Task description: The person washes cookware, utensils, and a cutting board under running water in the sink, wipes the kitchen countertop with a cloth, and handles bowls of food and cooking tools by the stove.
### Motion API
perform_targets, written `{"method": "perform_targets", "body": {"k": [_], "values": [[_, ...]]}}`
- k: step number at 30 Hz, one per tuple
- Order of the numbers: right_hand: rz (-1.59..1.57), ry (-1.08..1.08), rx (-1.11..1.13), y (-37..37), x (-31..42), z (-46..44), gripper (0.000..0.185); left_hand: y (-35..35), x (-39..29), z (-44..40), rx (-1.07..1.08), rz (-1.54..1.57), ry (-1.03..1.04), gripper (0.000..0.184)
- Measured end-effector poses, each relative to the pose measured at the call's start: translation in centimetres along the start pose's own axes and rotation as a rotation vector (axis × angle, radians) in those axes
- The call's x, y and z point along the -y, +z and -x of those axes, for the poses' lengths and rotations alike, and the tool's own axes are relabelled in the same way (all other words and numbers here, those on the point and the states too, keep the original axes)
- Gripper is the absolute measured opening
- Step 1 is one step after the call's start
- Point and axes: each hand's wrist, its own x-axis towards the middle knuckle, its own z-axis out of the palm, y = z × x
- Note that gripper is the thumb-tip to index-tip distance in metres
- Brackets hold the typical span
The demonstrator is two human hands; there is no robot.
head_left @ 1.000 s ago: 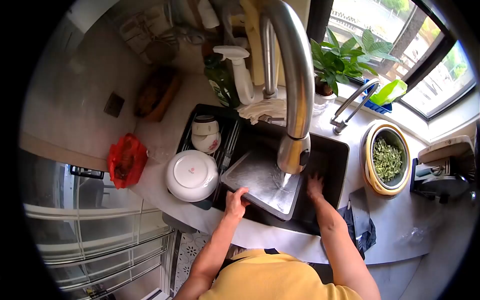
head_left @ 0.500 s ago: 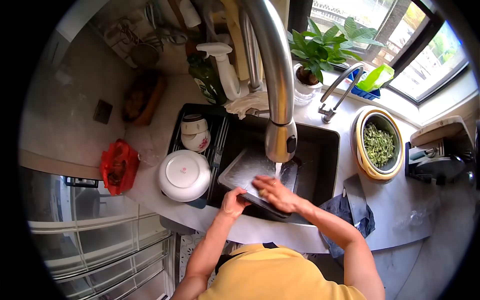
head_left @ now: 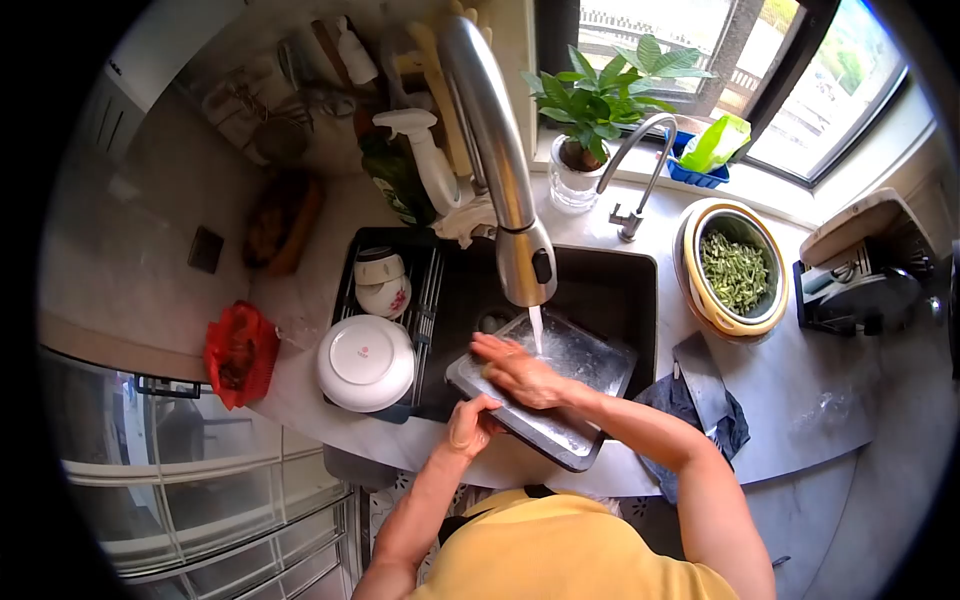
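A dark rectangular tray with rounded corners slants over the sink, its surface wet and streaked. My left hand is closed on the tray's near-left edge. Flat on the tray's left part lies my right hand, fingers stretched out. A small yellowish patch shows by its fingers; I cannot tell whether something is under the palm. Water runs from the pull-down faucet onto the tray, just beyond my right hand.
Left of the sink, a rack holds an upturned white bowl and stacked cups. To the right are a yellow-rimmed basin of chopped greens, a cleaver on a dark cloth, and a small tap.
The tray has turned and shifted right, showing more of its surface on the right. My right hand has slid left and away from me across it. The camera view has shifted slightly.
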Motion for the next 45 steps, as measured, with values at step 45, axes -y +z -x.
{"method": "perform_targets", "body": {"k": [45], "values": [[-1.153,0.059,-0.574,-11.6,-1.7,-12.2,0.028,2.4,-4.8,7.5,-0.202,-0.031,0.253,0.024]]}}
